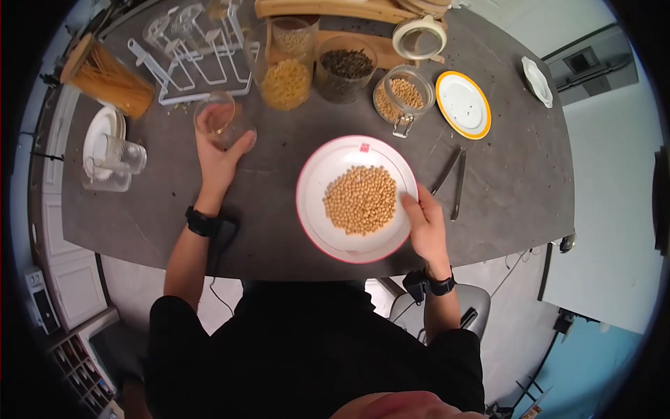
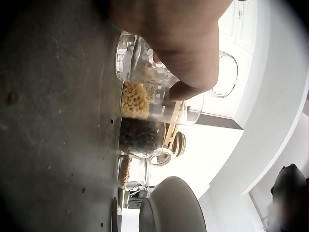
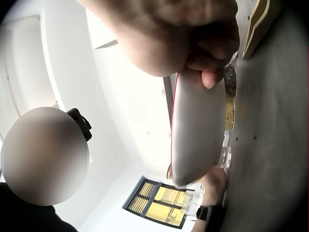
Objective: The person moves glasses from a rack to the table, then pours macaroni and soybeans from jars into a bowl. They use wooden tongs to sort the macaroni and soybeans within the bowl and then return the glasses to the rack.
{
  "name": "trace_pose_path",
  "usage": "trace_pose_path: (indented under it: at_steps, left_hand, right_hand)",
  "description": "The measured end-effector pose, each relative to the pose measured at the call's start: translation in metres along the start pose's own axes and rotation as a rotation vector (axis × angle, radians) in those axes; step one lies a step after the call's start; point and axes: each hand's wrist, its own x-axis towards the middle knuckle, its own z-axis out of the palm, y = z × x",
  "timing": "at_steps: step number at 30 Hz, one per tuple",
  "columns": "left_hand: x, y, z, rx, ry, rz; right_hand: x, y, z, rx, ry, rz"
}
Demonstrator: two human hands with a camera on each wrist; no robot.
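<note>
My right hand [image 1: 427, 227] grips the right rim of a white bowl [image 1: 314, 171] with a red edge, thumb over the rim and fingers underneath. A heap of round tan dried beans [image 1: 361, 200] lies in the bowl's middle. In the right wrist view the bowl's pale underside [image 3: 198, 130] appears raised above the table. At the left, my left hand [image 1: 218, 157] holds a clear drinking glass [image 2: 128, 58], its fingers curled round the wall. Behind the bowl stands an open clip-top jar [image 1: 405, 105] with similar beans.
A container of pasta [image 1: 286, 85] and one of dark dried leaves [image 1: 345, 66] stand at the back, near a white glass rack [image 1: 171, 91]. Metal tongs [image 1: 459, 185] and a yellow-rimmed plate [image 1: 464, 105] lie to the right. A tipped glass [image 1: 129, 155] and a spaghetti jar [image 1: 112, 77] are at left.
</note>
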Motion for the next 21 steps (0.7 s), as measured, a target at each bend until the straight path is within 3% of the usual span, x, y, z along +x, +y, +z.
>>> trace_pose_path:
  at_steps: [2,4,6,10,14,16,18,20,21]
  left_hand:
    - [-0.003,-0.005,0.000,-0.036,0.027,-0.023]
    - [-0.001,-0.008,-0.001,-0.007,0.015,-0.017]
    - [-0.003,-0.005,-0.001,0.026,0.002,-0.061]
    - [-0.010,0.011,0.002,0.122,0.001,-0.094]
    - [-0.061,0.036,0.005,0.447,0.255,-0.080]
    - [-0.107,0.025,-0.006,0.475,0.203,0.013]
    - [-0.112,0.048,0.010,0.227,-0.119,-0.147]
    - [-0.090,0.075,0.032,-0.321,-0.431,-0.563]
    - [-0.082,0.079,0.047,-0.318,-0.427,-0.559]
  right_hand:
    - [0.003,0.009,-0.005,0.236,0.078,0.111]
    - [0.006,0.005,-0.005,0.219,0.131,0.071]
    - [0.008,-0.002,-0.009,-0.066,0.048,0.017]
    - [0.016,0.009,-0.009,0.023,0.071,-0.063]
    - [0.016,0.007,-0.014,0.038,0.080,-0.048]
    - [0.018,0.010,-0.015,0.039,0.077,-0.025]
    - [0.025,0.004,-0.020,0.048,0.049,-0.027]
    - [0.031,-0.009,-0.027,0.049,0.009,-0.023]
    - [0.037,-0.018,-0.031,0.012,-0.040,-0.014]
